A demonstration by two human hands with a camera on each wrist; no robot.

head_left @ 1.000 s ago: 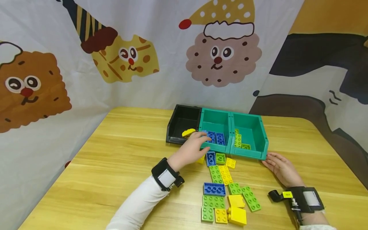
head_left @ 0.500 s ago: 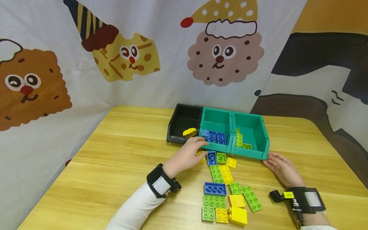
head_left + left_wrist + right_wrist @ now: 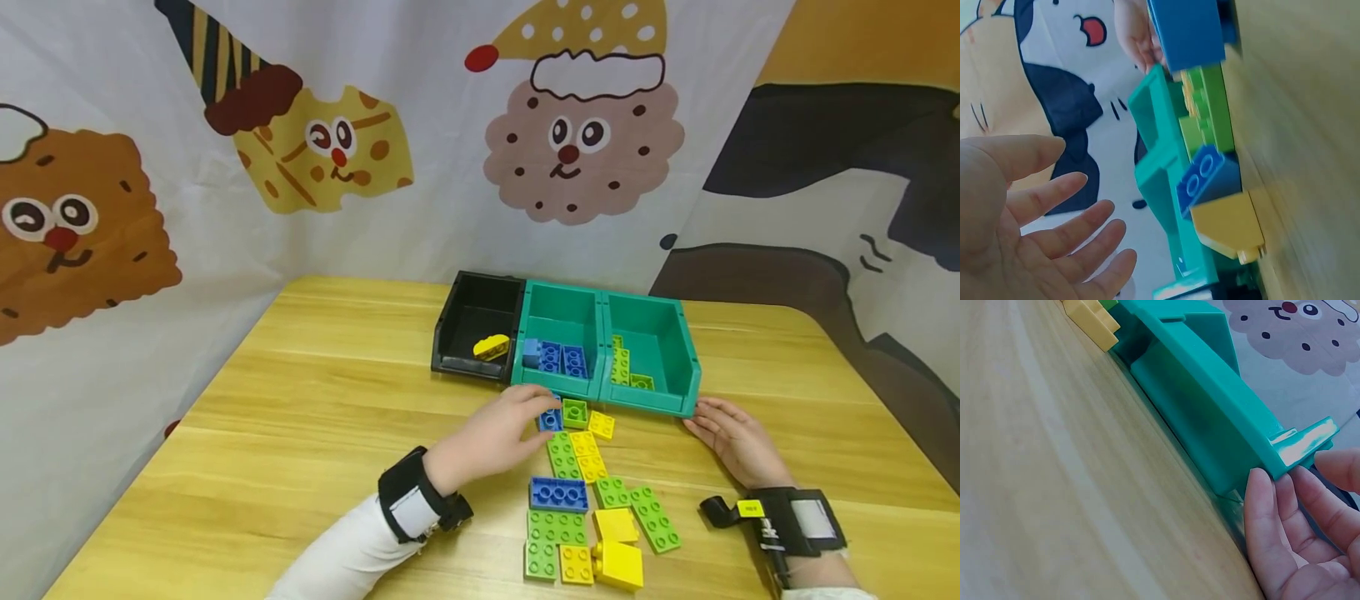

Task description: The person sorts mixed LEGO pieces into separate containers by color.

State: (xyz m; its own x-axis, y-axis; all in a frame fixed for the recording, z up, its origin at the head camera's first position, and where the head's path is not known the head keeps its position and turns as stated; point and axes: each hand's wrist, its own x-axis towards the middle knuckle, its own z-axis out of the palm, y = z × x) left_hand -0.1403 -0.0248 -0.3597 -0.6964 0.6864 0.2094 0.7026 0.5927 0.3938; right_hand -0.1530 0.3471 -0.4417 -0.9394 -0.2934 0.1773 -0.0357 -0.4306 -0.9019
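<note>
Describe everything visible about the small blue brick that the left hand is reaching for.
The small blue brick is a glossy plastic two-by-two block with round studs facing up. It lies flat on the wooden table, just in front of the middle teal bin, beside a green brick. The left hand has its fingertips at the brick; the wrist view shows the fingers spread, not yet closed.

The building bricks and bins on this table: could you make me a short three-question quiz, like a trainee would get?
1. True or false: the black bin holds a yellow brick.
2. Which colour of brick lies in the middle teal bin? A red, B blue, C yellow.
3. What does the right hand touch?

Key
1. True.
2. B: blue bricks lie there.
3. The corner of the right teal bin; in the right wrist view its straight fingers rest against the bin's end. The left hand is at a small blue brick on the table.
</note>
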